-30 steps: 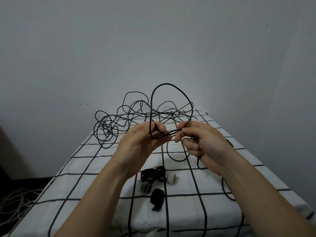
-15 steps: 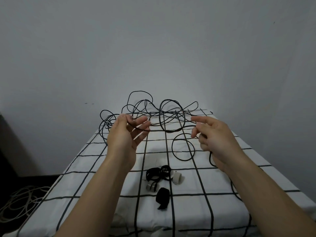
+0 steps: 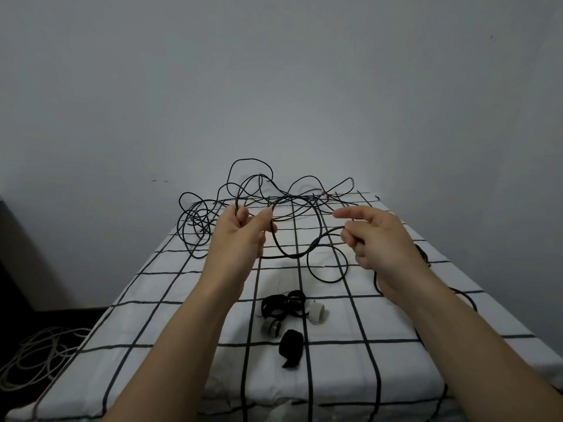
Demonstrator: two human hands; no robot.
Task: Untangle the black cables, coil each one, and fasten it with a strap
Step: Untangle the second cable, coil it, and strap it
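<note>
Head view: both hands are hovering above a white table with a black grid.
Left hand: fingers are pinching a strand of the black cable, raised above the table.
Right hand: lower fingers are curling round the same cable; index finger is pointing out straight.
Cable tangle: lying at the far end, behind the hands.
Straps: lying near the front, between the forearms.

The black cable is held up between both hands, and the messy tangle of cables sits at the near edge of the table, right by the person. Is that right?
Not quite. The head view shows the tangle of cables at the far edge of the table, by the wall. The rest holds: the black cable is held up between the left hand and the right hand.
</note>
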